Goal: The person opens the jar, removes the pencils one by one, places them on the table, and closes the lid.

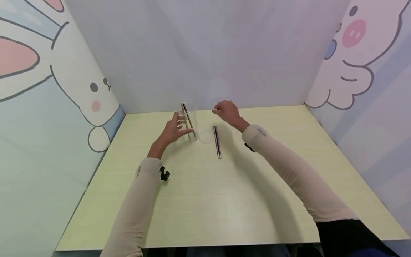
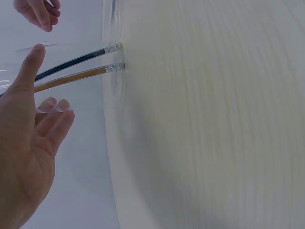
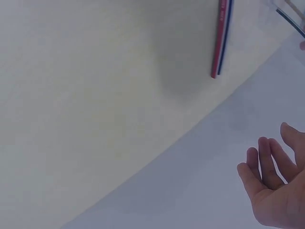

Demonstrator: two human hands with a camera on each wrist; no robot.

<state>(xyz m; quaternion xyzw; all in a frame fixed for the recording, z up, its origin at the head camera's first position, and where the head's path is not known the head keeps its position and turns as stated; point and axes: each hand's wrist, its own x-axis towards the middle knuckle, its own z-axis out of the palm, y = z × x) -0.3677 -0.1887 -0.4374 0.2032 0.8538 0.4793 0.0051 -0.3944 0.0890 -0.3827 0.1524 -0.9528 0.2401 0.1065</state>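
Note:
My left hand (image 1: pixel 173 131) holds a clear plastic cup (image 1: pixel 194 117) upright near the table's back edge, thumb on one side and fingers on the other. Inside lean a dark pencil (image 2: pixel 71 62) and a yellow-brown pencil (image 2: pixel 78 75), silvery ends down at the cup's base. To the right of the cup, my right hand (image 1: pixel 228 112) hovers with loosely bent fingers and nothing in them. Below it, a red pencil (image 3: pixel 219 43) and a blue pencil (image 3: pixel 226 40) lie side by side on the table. Between them and the cup is a clear round disc (image 1: pixel 206 137), perhaps a lid.
The pale wood-look table (image 1: pixel 205 200) meets a plain grey-white backdrop (image 1: pixel 208 53) just behind the cup. Side panels with cartoon animals, a rabbit (image 1: pixel 77 78) on the left and a pig-like figure (image 1: pixel 363 64) on the right, flank it.

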